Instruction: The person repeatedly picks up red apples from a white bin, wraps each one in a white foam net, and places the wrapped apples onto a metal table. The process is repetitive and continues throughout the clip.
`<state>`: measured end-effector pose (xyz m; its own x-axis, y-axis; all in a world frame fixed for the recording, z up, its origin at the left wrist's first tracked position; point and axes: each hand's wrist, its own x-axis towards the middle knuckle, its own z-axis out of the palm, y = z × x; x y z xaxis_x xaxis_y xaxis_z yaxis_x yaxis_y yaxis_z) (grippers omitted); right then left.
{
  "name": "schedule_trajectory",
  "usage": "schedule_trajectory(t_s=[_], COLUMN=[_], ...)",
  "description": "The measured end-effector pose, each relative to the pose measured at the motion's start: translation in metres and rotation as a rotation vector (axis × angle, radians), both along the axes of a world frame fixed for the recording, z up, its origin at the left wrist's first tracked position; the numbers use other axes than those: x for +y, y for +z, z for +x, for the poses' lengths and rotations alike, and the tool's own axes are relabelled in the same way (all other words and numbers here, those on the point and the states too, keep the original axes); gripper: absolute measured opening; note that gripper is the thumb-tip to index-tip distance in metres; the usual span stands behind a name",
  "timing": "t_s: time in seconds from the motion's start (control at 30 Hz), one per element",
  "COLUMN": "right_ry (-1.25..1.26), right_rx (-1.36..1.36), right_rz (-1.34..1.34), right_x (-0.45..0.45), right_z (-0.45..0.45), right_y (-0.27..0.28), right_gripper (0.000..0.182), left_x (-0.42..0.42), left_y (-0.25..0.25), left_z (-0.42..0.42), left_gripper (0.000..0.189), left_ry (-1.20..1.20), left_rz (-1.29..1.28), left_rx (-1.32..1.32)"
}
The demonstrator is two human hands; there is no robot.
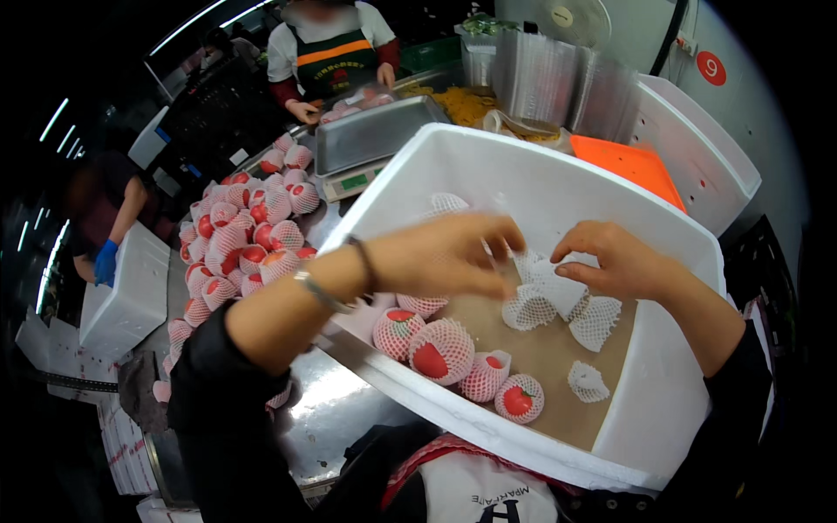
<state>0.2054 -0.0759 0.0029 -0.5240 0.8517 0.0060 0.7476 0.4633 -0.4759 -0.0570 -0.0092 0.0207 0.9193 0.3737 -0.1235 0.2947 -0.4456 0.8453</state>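
Note:
My left hand (461, 258) hangs blurred over the middle of a white foam box (556, 170), fingers apart, holding nothing that I can see. To its right, my right hand (611, 258) curls its thumb and forefinger close above several empty white foam net sleeves (556, 287). Whether those fingertips pinch a sleeve is unclear. One loose net sleeve (588, 381) lies apart on the box's brown bottom. Several red tomatoes in foam nets (443, 353) rest along the box's near left side, below my left forearm.
A large heap of netted tomatoes (242, 229) covers the metal table (353, 392) at left. Behind stand a scale with a steel tray (376, 134), clear plastic containers (536, 78) and an orange tray (631, 167). One person (333, 59) handles a pack opposite; another person (121, 209) stands left.

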Motion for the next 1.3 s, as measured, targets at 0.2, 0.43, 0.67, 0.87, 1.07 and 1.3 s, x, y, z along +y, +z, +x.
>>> schedule_trajectory(t_s=[0.2, 0.43, 0.67, 0.87, 1.07, 1.3], right_ry=[0.002, -0.029, -0.100, -0.210, -0.308, -0.155], right_rx=[-0.080, -0.080, 0.096, 0.598, 0.823, 0.854], right_rz=[-0.102, -0.177, -0.273, -0.397, -0.476, -0.214], right_x=[0.006, 0.006, 0.010, -0.002, -0.001, 0.003], right_z=[-0.002, 0.007, 0.006, -0.007, -0.012, -0.009], right_y=[0.004, 0.004, -0.002, 0.013, 0.018, -0.004], right_gripper=[0.021, 0.023, 0.035, 0.058, 0.057, 0.045], left_x=[-0.027, -0.018, 0.011, -0.005, -0.022, -0.010], left_y=[-0.099, -0.141, -0.062, -0.006, -0.014, -0.027], left_z=[0.049, 0.038, 0.035, 0.045, 0.047, 0.057], left_gripper=[0.080, 0.090, 0.079, 0.052, 0.055, 0.056], left_ry=[-0.677, -0.727, -0.150, 0.356, 0.439, 0.450], left_rz=[0.406, 0.292, 0.083, -0.750, -0.795, -1.138], left_rx=[1.003, 0.922, 0.392, -0.216, -0.448, -0.454])
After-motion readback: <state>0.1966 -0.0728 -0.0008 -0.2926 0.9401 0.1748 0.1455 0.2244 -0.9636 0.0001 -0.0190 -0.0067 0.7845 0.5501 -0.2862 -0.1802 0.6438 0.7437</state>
